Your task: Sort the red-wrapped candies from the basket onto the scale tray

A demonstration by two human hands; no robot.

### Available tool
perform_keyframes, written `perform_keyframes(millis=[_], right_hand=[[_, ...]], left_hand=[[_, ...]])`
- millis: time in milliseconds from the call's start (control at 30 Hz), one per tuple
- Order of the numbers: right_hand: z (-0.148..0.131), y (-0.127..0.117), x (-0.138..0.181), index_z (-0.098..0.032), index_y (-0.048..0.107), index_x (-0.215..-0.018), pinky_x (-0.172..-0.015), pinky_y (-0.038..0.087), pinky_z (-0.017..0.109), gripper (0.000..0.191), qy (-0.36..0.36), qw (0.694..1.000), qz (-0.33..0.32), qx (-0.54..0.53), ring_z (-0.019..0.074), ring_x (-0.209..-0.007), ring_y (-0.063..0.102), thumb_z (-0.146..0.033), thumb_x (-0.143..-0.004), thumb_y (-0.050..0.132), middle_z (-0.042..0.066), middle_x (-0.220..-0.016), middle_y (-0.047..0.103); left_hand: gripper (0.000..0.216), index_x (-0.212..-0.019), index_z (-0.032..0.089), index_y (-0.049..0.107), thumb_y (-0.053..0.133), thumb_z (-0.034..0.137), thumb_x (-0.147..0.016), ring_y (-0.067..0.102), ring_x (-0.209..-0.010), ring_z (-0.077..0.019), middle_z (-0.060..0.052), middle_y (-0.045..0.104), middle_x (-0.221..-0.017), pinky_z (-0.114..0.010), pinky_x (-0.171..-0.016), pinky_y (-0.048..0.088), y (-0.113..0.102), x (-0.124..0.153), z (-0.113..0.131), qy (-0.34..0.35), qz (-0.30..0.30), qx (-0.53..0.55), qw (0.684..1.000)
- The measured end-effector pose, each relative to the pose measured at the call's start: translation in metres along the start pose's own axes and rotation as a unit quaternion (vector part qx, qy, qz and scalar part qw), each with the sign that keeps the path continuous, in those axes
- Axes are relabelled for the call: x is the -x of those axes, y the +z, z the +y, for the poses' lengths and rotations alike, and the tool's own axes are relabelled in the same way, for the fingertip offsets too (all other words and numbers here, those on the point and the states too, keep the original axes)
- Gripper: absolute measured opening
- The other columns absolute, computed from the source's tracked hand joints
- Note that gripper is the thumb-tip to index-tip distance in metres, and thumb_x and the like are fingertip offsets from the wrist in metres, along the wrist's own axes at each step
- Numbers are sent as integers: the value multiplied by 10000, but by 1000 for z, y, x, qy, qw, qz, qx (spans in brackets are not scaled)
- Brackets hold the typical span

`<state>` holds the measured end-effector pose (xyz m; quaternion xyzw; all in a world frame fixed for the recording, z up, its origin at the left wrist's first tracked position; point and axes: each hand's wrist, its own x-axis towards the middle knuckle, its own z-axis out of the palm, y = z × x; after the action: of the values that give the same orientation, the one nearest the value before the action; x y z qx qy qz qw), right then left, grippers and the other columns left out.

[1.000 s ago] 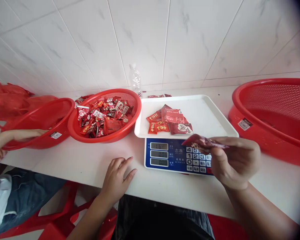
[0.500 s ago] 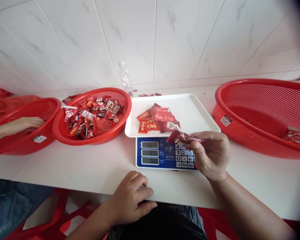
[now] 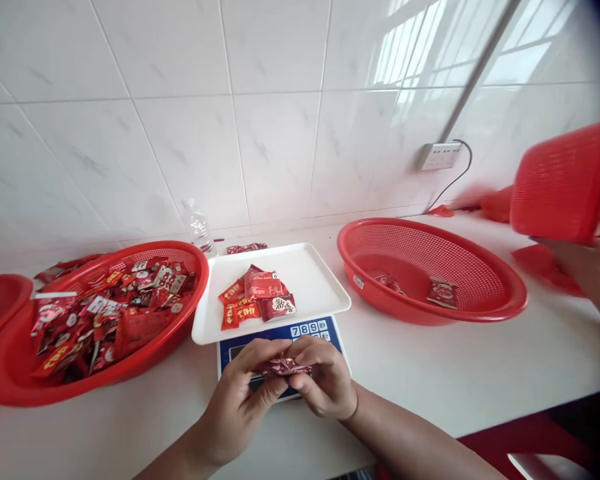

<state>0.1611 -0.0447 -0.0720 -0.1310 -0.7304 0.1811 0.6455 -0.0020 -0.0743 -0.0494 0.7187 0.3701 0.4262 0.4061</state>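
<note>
Both of my hands hold one dark red foil packet (image 3: 283, 367) in front of the scale. My left hand (image 3: 247, 393) pinches its left part between thumb and fingers. The right part is gripped by my right hand (image 3: 325, 377), and the fingers cover much of the wrapper. Just behind is the blue digital scale (image 3: 275, 329), its displays mostly hidden by my hands. On its white tray (image 3: 317, 280) several red packets (image 3: 263, 293) lie in a loose pile.
At the left, a red basket (image 3: 193, 267) is full of packets, beside another red basket (image 3: 0, 293). A red basket (image 3: 510, 293) with a few packets is on the right. Beyond it, another person's hand (image 3: 587, 267) holds a raised red basket (image 3: 565, 187). A plastic bottle (image 3: 199, 227) stands by the wall.
The view has swung to the right. My left hand has risen from the table edge and taken hold of the packet along with my right. A person with a raised basket now shows at right.
</note>
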Motion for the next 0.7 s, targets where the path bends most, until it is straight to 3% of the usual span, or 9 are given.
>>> perform_keyframes(millis=[200,300,400,500,600,700], right_hand=[[4,2,-3,-244,489,-996,-564,515,228,153,4,998,-35,53,131,-636,627,-382,-932,476,20,-744,630],[3,1,-5,-235,505,-999,-595,523,227,129,-5,995,-71,70,131,-664,645,-343,-941,465,25,-749,650],[4,-3,-7,-228,524,-973,-600,525,234,82,18,990,-77,113,136,-686,652,-267,-939,461,33,-761,658],[7,-9,-9,-225,543,-952,-583,523,245,82,50,984,-58,158,142,-681,647,-210,-927,466,29,-752,652],[7,-13,-13,-226,550,-966,-592,532,263,109,66,975,-54,205,153,-709,646,-162,-906,485,34,-785,660],[8,-13,-19,-227,560,-998,-654,550,295,137,58,962,-73,258,170,-787,647,-153,-901,500,50,-843,668]], left_hand=[[416,-1304,300,504,491,165,-910,589,-1063,-181,-77,584,-1176,-251,-877,506,-2,2,-17,200,41,-93,975],[392,-1284,255,533,511,186,-899,595,-1047,-192,-93,602,-1148,-264,-889,504,-14,9,-23,245,65,-140,957],[323,-1213,235,583,497,211,-903,615,-987,-197,-88,639,-1070,-281,-857,518,-23,17,-28,216,120,-120,962],[249,-1089,216,640,460,269,-925,627,-908,-202,-83,654,-1011,-299,-769,545,-27,19,-34,111,206,-10,972],[276,-927,179,664,487,390,-908,622,-786,-184,-72,657,-891,-263,-627,542,-28,13,-36,11,292,122,948],[338,-805,164,642,543,484,-855,582,-648,-147,-38,627,-742,-234,-547,505,-32,2,-31,-15,340,191,921]])
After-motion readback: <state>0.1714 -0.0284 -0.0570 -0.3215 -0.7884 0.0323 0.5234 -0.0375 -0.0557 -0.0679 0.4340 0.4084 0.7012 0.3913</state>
